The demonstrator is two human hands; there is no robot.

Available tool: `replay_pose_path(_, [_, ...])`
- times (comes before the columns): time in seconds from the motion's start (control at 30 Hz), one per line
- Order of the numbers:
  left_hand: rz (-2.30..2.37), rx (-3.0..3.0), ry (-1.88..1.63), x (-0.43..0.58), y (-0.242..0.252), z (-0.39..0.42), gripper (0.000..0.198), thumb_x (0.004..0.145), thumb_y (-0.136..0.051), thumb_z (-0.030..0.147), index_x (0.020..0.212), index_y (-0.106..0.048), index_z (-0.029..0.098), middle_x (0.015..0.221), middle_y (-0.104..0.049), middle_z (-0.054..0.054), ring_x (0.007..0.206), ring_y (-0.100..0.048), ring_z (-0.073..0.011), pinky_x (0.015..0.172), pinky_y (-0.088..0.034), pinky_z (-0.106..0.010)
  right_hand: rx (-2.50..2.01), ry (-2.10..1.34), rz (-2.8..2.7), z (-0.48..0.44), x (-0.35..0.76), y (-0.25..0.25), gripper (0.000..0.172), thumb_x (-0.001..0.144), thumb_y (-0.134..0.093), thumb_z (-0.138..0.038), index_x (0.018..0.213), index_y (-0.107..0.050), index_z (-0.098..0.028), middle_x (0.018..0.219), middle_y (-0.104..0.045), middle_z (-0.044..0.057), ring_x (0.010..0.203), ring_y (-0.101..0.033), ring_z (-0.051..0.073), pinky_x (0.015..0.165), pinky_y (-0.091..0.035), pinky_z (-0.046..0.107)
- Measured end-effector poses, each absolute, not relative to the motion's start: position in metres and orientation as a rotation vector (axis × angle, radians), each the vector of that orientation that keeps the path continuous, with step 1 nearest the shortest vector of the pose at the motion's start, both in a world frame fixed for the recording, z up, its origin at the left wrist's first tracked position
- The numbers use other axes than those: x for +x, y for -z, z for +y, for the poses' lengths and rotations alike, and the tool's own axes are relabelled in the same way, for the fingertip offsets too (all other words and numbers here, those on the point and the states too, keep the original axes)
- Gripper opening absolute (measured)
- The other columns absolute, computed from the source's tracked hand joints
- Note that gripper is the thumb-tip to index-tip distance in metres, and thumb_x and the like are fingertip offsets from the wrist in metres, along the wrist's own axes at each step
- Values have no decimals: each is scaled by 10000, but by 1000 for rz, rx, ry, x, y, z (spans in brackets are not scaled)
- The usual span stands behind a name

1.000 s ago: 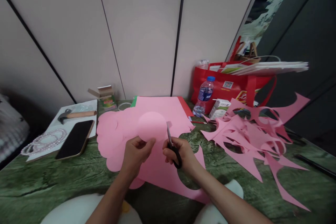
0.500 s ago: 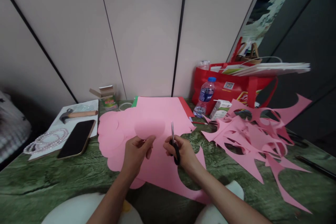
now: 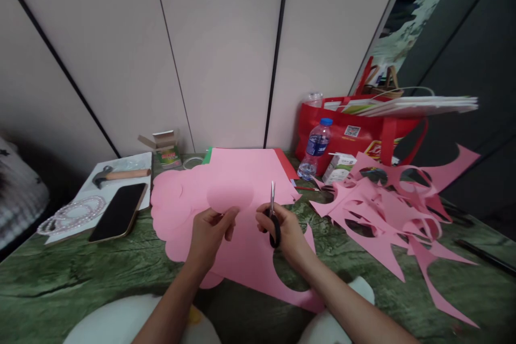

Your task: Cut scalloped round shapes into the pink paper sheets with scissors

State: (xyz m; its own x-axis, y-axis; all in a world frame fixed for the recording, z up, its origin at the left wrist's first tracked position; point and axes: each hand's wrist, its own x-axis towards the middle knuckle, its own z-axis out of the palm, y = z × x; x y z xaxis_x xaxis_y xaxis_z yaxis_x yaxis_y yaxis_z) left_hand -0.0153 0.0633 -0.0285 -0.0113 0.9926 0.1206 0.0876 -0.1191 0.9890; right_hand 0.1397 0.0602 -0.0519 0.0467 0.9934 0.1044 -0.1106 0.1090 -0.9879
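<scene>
Left hand [image 3: 213,232]: while its thumb and fingers are pinching the near edge of a pink disc [image 3: 230,195], most of the rim is being left uncovered, probably to keep it reachable.
Right hand [image 3: 289,227]: is gripping black-handled scissors [image 3: 274,222], whose blades are pointing towards twelve o'clock, apart from the disc and seemingly almost together.
Pink disc: is sitting at nine o'clock from the blades, in front of pink sheets [image 3: 250,263] covering part of the counter [image 3: 121,271].
Scraps: pink scraps [image 3: 387,208] are lying heaped at three o'clock from the right hand, presumably to keep working room.
Phone and hammer: the phone [image 3: 118,213] and hammer [image 3: 128,174] are resting at nine and ten o'clock from the left hand, perhaps likewise.
Pink on pink: the disc's outline is blending into the sheets, so contact is being hard to judge; overlapping layers are escaping a count.
Hidden: the left hand is masking some fingertips; the red bag [image 3: 341,124], at one o'clock from the right hand, is concealing most contents.
Cut off: both forearms are running out of the lower edge.
</scene>
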Motion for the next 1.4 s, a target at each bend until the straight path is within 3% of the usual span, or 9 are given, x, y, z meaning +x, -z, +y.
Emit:
replay_pose_path(0.23, [1204,1409,-1234,-15,31,64,331,725,-629,351,474,-516,168,398,-465,44,410,-412,-86,462,-316,-238,-930,-1265,-1316,56,139,50,294,618,-712,-394,748,-554,-184,538,-421,-64,486,-360,87,472,-276,227])
replay_pose_path(1.03, [1219,1417,-1124,-9,23,59,302,699,-626,319,456,-529,167,338,-463,48,363,-408,-82,425,-318,-211,-898,-1240,-1344,54,137,48,292,596,-705,-423,690,-548,-195,536,-445,-52,490,-380,99,460,-308,233])
replay_pose_path(1.4, [1181,1417,-1098,-10,26,58,338,723,-628,317,443,-518,163,343,-471,42,369,-405,-75,438,-322,-214,-902,-1269,-1341,52,138,46,258,655,-680,-397,684,-552,-175,550,-473,-40,506,-406,104,490,-327,242])
